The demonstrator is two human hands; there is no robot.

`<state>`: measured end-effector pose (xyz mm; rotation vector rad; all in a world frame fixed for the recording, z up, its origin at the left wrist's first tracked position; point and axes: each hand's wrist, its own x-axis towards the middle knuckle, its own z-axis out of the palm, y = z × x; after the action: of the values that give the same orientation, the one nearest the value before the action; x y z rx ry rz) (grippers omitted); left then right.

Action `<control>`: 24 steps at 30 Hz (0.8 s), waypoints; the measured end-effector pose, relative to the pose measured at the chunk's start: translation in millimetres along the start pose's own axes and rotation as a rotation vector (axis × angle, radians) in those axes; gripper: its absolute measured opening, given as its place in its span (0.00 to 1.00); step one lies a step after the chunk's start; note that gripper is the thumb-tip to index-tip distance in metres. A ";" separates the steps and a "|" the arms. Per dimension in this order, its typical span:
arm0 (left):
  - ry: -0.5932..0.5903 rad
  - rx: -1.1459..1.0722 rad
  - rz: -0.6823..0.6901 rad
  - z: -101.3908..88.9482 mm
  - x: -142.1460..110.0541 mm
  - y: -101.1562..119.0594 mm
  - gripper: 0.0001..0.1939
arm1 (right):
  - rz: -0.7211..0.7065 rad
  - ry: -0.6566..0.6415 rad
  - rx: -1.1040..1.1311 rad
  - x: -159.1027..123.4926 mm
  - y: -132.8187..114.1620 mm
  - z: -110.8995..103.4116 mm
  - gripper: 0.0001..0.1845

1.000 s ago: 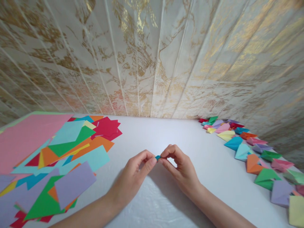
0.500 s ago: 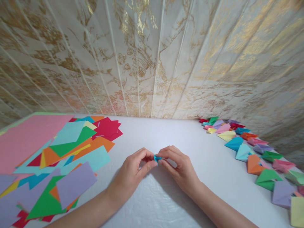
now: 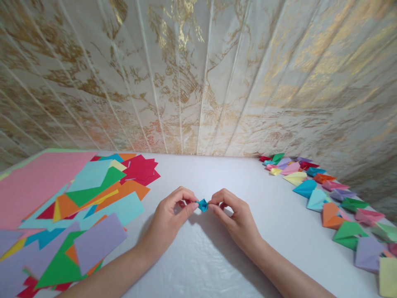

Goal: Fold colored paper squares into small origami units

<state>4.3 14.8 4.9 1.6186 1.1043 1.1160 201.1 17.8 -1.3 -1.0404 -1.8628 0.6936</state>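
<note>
A small piece of folded blue paper is held between my two hands, above the white table. My left hand pinches its left end between thumb and index finger. At the opposite end, the thumb and index finger of my right hand grip it the same way. The paper's middle looks spread, with several small facets showing. Its finer folds are too small to make out.
Loose coloured sheets and cut pieces overlap on the left, among them a pink sheet and a lilac piece. Along the right edge lie rows of folded paper pieces, such as an orange one. A gold-patterned curtain hangs behind the table.
My hands have drawn slightly apart, with the blue paper between them. The paper, narrow before, now looks wider in the middle. The sheets and folded pieces lie as before.
</note>
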 end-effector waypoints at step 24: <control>0.017 -0.008 -0.032 8.6 -5.6 12.9 0.08 | 0.174 -0.054 0.333 -3.2 -7.9 7.2 0.05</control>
<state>13.9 4.9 14.1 1.5832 1.1318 1.1137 192.7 10.7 0.1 -0.9774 -1.6407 1.1027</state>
